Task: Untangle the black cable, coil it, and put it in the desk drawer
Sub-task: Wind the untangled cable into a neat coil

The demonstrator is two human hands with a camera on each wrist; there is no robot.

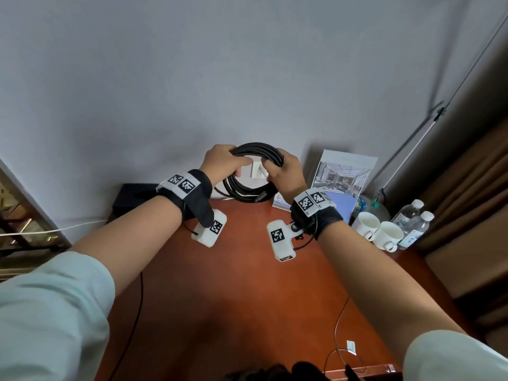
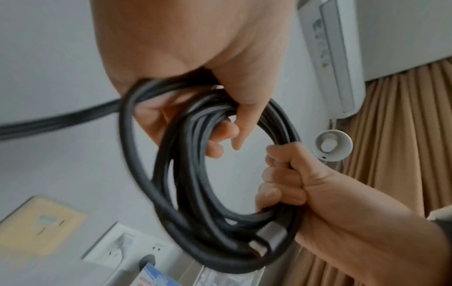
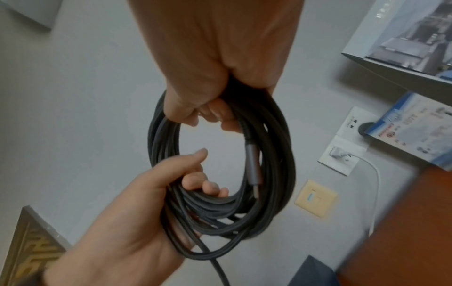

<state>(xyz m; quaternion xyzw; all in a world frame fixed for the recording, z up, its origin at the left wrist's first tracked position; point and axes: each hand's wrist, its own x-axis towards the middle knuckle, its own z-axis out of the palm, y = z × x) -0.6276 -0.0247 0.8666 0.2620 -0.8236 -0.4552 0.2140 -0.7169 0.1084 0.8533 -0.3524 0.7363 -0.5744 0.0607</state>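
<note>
Gripping coiled black cable (image 1: 254, 171) between both hands, above desk (image 1: 242, 284)

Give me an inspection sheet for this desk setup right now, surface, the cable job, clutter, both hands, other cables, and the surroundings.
Surface: reddish-brown desk, middle bare.
Job's things: black cable wound into a coil, held in the air above the desk's far edge; a grey connector lies inside the coil; one strand trails off the coil. Desk drawer: nothing seen.
Clutter: two white cups, water bottles, a picture box and a leaflet at the far right; a black box at the far left.
Grippers: left hand and right hand each grip the coil.
Cables: white cord at left; thin wires run off the wrist cameras.
Surroundings: grey wall, wall sockets, brown curtain.
</note>
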